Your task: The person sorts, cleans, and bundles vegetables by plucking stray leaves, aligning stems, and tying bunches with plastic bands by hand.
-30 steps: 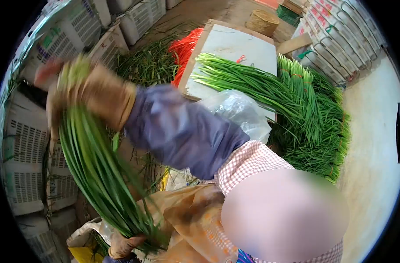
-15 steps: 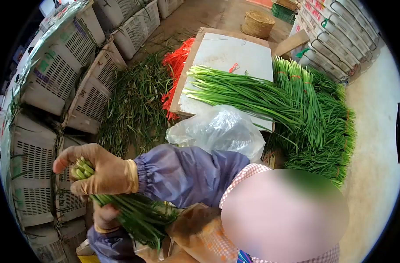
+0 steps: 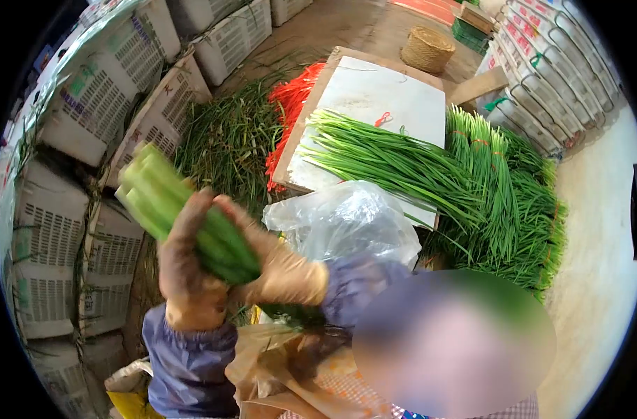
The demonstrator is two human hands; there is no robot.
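Observation:
A bunch of garlic chives (image 3: 217, 244), blurred by motion, is held up at the left, its thick pale ends pointing to the upper left. My left hand (image 3: 186, 269), gloved, wraps the bunch from the left side. From the right, my gloved right hand (image 3: 280, 269) presses round the same stems, its fingers partly smeared. The leafy ends run down behind my hands above a brown apron (image 3: 269, 363). Beside my right forearm lies a clear plastic bag (image 3: 346, 220). More loose chives (image 3: 388, 153) spread over a white-topped board (image 3: 374, 84).
Stacked white crates (image 3: 105, 105) line the left side. Trimmed leaves (image 3: 228, 140) and red ties (image 3: 290, 112) lie beside the board. Tied chive bundles (image 3: 521, 188) are piled at the right. A woven stool (image 3: 428, 49) and more crates (image 3: 542, 77) stand behind.
My right hand has moved off the cut ends, down and right onto the stems. The left hand has come up, and the bunch now sticks out upward between both hands.

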